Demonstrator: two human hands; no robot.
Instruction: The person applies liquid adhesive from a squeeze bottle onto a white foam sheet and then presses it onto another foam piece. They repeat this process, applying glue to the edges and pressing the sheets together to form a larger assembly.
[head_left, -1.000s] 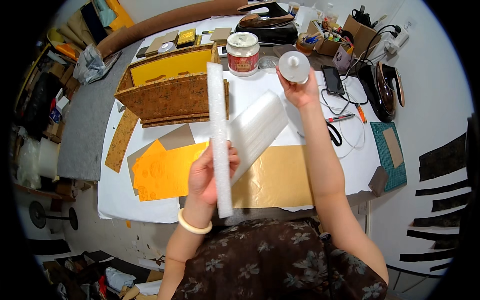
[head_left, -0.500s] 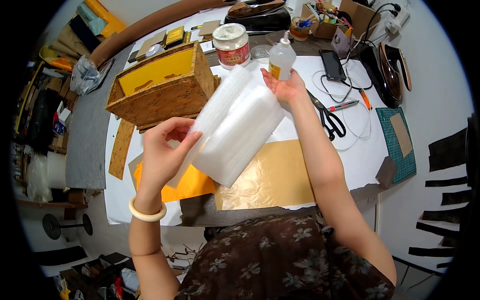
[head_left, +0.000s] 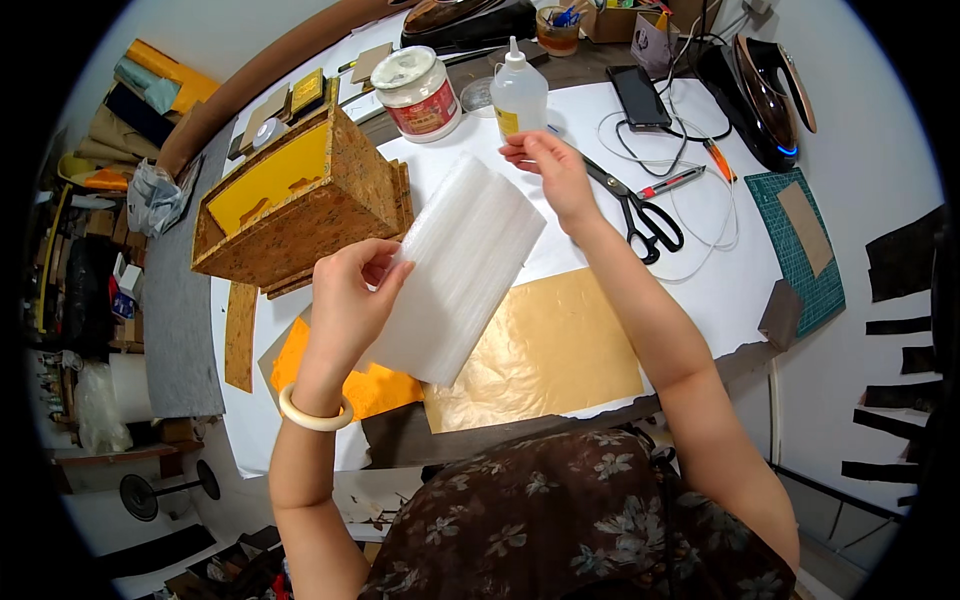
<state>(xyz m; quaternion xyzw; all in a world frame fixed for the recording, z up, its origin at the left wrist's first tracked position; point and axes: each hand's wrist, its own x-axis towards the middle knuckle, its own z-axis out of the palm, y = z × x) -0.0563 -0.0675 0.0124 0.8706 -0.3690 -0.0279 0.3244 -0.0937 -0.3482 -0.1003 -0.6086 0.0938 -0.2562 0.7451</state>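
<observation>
My left hand [head_left: 352,300], with a cream bangle at the wrist, pinches the left edge of a white foam sheet [head_left: 465,265]. The sheet is tilted above the table and looks flat. My right hand [head_left: 562,180] is off the sheet's upper right corner, its fingers loosely bent and apart, holding nothing I can see. Just behind it stands a clear squeeze bottle [head_left: 522,92] with a pointed nozzle. Partly under the foam lie a tan, shiny sheet [head_left: 545,345] and an orange piece [head_left: 385,395].
At left stands a cork-patterned box [head_left: 310,215] with a yellow inside. Beyond it is a white jar [head_left: 415,95] with a red label. Black scissors [head_left: 640,220], a red cutter [head_left: 672,183], a phone [head_left: 638,97], an iron [head_left: 760,100] and a green cutting mat [head_left: 790,215] lie at right.
The foam's loose upper layer now lies flat against the rest. My right hand has come off the foam and turned, its fingers more bent. The view has shifted, too.
</observation>
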